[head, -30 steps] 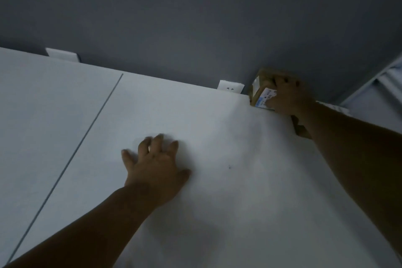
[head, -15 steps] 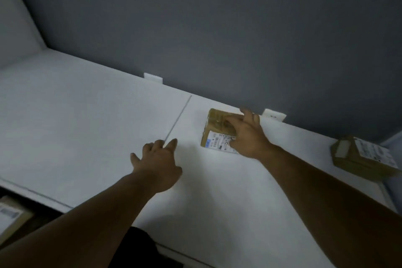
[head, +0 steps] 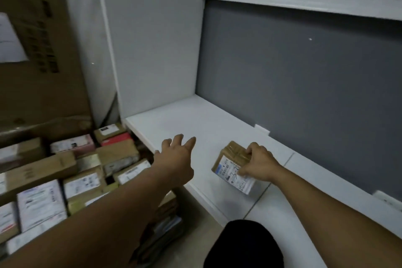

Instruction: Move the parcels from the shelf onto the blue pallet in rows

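The small taped parcel (head: 230, 165) has slid forward from the back wall, and the view has swung left. The right grip (head: 260, 164) pinches its far end, fingers curled over the tape; whether it has left the white shelf (head: 195, 120) I cannot tell. To the left, the left grip (head: 176, 154) hangs spread and empty at the shelf's front edge. Further left and lower, stacked parcels (head: 82, 180) lie in rows, whatever is beneath them hidden. With the shelf this bare, the job looks nearly done.

Parcel stockroom; white shelf (head: 174, 120) with another board (head: 304, 0) above, fixed to a grey wall (head: 304, 93); labelled cardboard parcels (head: 84, 183) packed close together left of the shelf; large printed carton (head: 39, 72) standing behind them.
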